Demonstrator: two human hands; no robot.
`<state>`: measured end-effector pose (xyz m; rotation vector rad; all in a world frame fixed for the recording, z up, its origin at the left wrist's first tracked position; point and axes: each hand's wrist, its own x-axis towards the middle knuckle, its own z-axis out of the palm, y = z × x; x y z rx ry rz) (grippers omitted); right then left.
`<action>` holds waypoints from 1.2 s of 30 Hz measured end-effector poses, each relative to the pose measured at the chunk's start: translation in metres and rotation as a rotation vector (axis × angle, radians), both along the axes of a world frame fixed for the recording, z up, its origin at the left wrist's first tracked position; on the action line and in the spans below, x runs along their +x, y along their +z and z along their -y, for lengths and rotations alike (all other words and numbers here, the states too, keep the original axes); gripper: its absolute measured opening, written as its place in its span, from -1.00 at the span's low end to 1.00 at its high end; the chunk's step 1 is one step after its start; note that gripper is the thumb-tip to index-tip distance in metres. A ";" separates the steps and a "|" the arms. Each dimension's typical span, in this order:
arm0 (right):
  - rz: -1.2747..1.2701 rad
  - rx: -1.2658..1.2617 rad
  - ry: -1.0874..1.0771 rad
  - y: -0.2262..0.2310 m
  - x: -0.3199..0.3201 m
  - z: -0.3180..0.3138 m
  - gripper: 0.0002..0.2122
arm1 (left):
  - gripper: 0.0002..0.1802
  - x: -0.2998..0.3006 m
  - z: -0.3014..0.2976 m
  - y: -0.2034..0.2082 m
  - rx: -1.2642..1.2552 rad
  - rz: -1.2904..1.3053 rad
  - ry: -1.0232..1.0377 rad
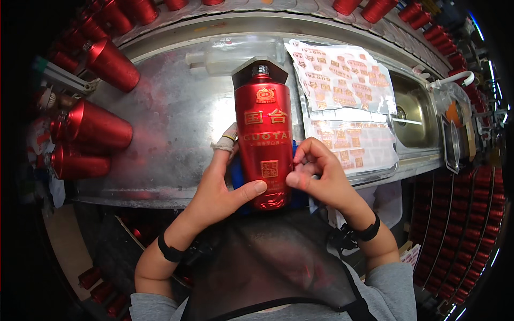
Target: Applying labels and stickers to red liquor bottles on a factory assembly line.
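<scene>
Head view: At the near edge of the metal surface point(166, 166), the left hand point(217, 193) clasped a glossy red bottle point(263, 144), thumb across its lower front and fingers along its left side. The right hand point(325, 174) sat opposite, apart from the left, thumb and fingertips bent at the bottle's right side; whether they were pinched on anything could not be told. The base pointed to the near edge and the neck to the far edge, the long axis running between them, gold-marked front up; its exact tilt was unclear. It looked stiff, fairly heavy, slick and perhaps breakable, best held by both sides of the lower body. Beyond, other red bottles point(99, 130) clustered toward the left edge, printed sheets point(348, 80) lay toward the right, and a clear bottle point(243, 51) rested near the far edge.
</scene>
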<state>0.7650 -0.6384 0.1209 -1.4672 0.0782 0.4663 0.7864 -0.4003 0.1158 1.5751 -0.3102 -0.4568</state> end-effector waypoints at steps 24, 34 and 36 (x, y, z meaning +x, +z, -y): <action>0.801 -0.526 -0.069 0.050 0.008 -0.024 -0.84 | 0.09 -0.011 -0.007 0.000 0.101 0.122 0.091; 0.548 -0.539 -0.324 0.029 -0.002 -0.002 -0.83 | -0.48 -0.002 -0.005 0.028 0.657 0.774 -0.080; 0.472 -0.485 -0.368 0.028 -0.007 -0.001 -0.82 | -0.51 0.000 -0.003 0.030 0.697 0.818 -0.107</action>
